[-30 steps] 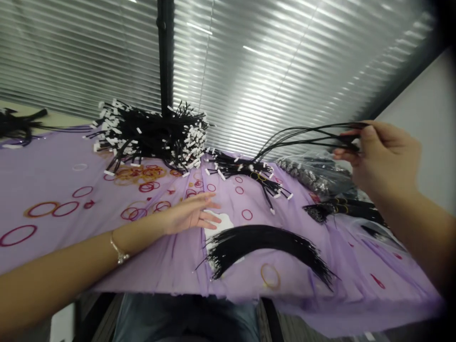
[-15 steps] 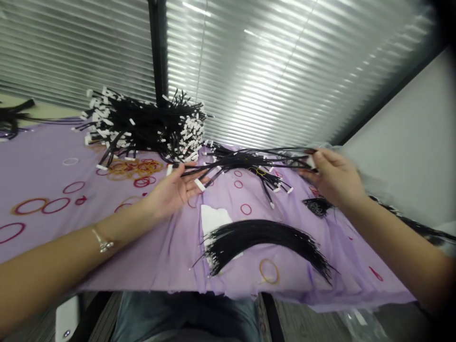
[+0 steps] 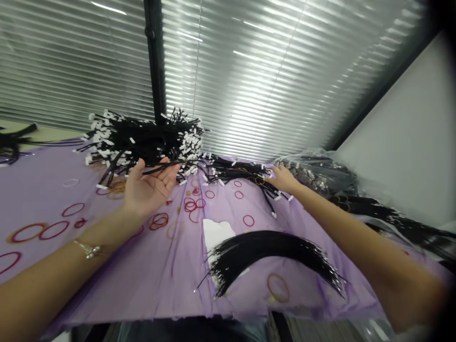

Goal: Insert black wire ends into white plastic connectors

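My left hand [image 3: 151, 187] is palm up, fingers spread and slightly curled, at the front of a large heap of black cables with white connectors [image 3: 142, 137]. Thin black strands cross behind its fingertips. To the right, a smaller bundle of black cables [image 3: 238, 171] with white plugs lies on the purple cloth. My right hand [image 3: 283, 179] has its fingers closed at the right-hand ends of this bundle; the fingertips are partly hidden. Nearer to me, a curved bundle of black wires [image 3: 270, 242] with bare ends lies partly on a white sheet [image 3: 217, 230].
Red and orange rubber bands [image 3: 190, 205] are scattered over the purple cloth [image 3: 124, 280]. Clear plastic bags [image 3: 320, 168] with dark contents stand at the back right, beside more black cables [image 3: 374, 211]. Window blinds [image 3: 242, 80] rise behind the table.
My right hand has moved left and lowered its cable ends to the smaller bundle. My left hand has shifted left, its fingers opening off the cables. The view has tilted up slightly.
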Tool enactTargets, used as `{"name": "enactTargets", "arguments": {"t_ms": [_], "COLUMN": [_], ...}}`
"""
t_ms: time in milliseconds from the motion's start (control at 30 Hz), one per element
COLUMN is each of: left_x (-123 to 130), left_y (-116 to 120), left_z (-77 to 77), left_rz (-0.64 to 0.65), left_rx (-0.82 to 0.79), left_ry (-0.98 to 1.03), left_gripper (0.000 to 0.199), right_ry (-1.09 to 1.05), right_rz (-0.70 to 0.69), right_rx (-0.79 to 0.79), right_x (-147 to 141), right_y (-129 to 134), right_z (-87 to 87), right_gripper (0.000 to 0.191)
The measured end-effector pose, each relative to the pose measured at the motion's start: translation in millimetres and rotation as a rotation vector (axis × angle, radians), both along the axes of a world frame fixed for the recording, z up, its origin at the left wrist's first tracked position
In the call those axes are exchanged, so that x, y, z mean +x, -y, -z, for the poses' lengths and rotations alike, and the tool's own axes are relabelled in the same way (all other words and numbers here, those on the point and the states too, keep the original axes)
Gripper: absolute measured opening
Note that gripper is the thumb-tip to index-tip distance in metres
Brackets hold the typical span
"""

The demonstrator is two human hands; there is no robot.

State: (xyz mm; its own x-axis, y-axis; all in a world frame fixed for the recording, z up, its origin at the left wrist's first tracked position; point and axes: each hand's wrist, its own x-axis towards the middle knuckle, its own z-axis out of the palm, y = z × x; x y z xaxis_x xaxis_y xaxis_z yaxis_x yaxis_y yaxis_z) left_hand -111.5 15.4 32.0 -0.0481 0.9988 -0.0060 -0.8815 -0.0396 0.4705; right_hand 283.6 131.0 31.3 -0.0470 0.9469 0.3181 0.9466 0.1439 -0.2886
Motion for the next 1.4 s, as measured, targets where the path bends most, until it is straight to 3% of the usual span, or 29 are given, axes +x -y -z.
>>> {"name": "enactTargets", "arguments": {"t_ms": [133,200,300,367,400,433,500,533,600,700,767,900,1000,1033,1067,1133,1267,1400], "left_x": [-1.2,-3.1,3.8,16.5,24.0,31.3,42.7,46.3,49.6,51.3,54.9,68.8,78.0,79.9,81.1,82.2,82.2,81.6], "left_y": [3.9,8.0,20.8,34.3,42.1,50.0,64.9,70.8,77.3,71.6,60.6,40.6,36.2,36.6,37.6,40.7,47.5,50.0], "left_z": [-8.3,-17.9,-35.4,-48.2,-54.7,-61.0,-71.9,-75.5,-76.6,-58.0,-34.6,15.6,42.3,48.5,53.5,59.6,59.8,56.5], "left_rz": [0.033,0.038,0.052,0.074,0.089,0.132,0.201,0.209,0.158,0.013,-0.019,0.173,0.282,0.32,0.354,0.391,0.366,0.35], "left_rx": [0.049,0.132,0.306,0.369,0.407,0.424,0.485,0.503,0.461,0.29,0.205,0.033,-0.115,-0.146,-0.165,-0.177,-0.143,-0.137], "left_ry": [-0.025,-0.063,-0.14,-0.246,-0.285,-0.306,-0.342,-0.376,-0.482,-0.624,-0.671,-0.721,-0.657,-0.64,-0.633,-0.654,-0.812,-0.844], "left_gripper": [0.052,0.052,0.054,0.061,0.066,0.069,0.076,0.078,0.079,0.046,0.018,0.009,0.012,0.011,0.01,0.008,0.012,0.015], "right_ry": [0.151,0.151,0.077,0.042,0.023,-0.002,-0.059,-0.078,-0.074,0.096,0.246,0.445,0.487,0.441,0.371,0.251,0.061,-0.085], "right_rz": [-0.145,-0.218,-0.386,-0.684,-0.766,-0.806,-0.817,-0.775,-0.635,-0.478,-0.53,-0.57,-0.486,-0.484,-0.504,-0.695,-1.037,-1.145], "right_rx": [-0.074,-0.087,-0.004,0.217,0.252,0.225,0.126,0.109,0.202,0.429,0.403,0.148,0.13,0.15,0.152,0.01,-0.264,-0.365], "right_x": [-18.7,-34.3,-67.6,-93.9,-106.7,-118.1,-133.3,-135.7,-129.3,-98.0,-71.8,-35.1,-39.0,-46.6,-56.2,-77.4,-104.2,-102.6], "right_y": [13.4,29.7,67.2,93.9,104.9,113.5,122.4,123.3,120.4,110.8,103.1,100.7,125.7,138.0,150.7,171.9,181.1,166.6], "right_z": [13.4,8.8,-12.9,-34.1,-45.1,-55.5,-72.9,-79.6,-88.9,-91.7,-82.9,-41.5,-11.4,-4.3,1.7,12.3,34.3,44.7], "right_gripper": [0.022,0.027,0.06,0.094,0.098,0.092,0.057,0.041,0.03,0.03,0.037,0.047,0.06,0.052,0.037,0.013,0.016,0.011]}}
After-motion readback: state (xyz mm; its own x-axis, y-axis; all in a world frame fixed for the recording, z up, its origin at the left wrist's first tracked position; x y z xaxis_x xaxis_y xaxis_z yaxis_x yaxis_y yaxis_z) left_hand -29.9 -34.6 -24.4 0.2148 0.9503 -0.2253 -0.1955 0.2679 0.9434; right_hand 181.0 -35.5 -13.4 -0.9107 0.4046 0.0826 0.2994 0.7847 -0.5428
